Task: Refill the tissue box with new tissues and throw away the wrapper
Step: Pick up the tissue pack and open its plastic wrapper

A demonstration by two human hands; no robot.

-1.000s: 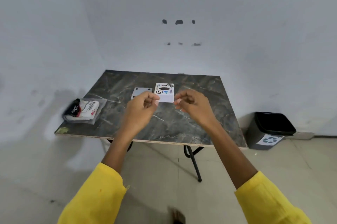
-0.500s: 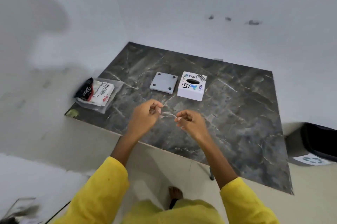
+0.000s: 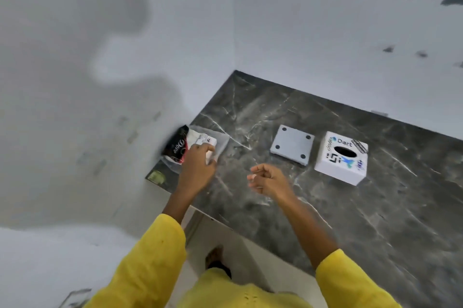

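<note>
Left hand (image 3: 198,170) reaches the tissue pack (image 3: 193,148) at the tabletop's (image 3: 350,220) left corner.
Its fingers now pinch the pack; the right hand (image 3: 268,180), loosely curled and empty, has parted from it.

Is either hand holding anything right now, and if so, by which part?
The left hand grips the tissue pack at its near right end; whether it is lifted cannot be told. The right hand holds nothing, fingers loosely curled above the table.
</note>
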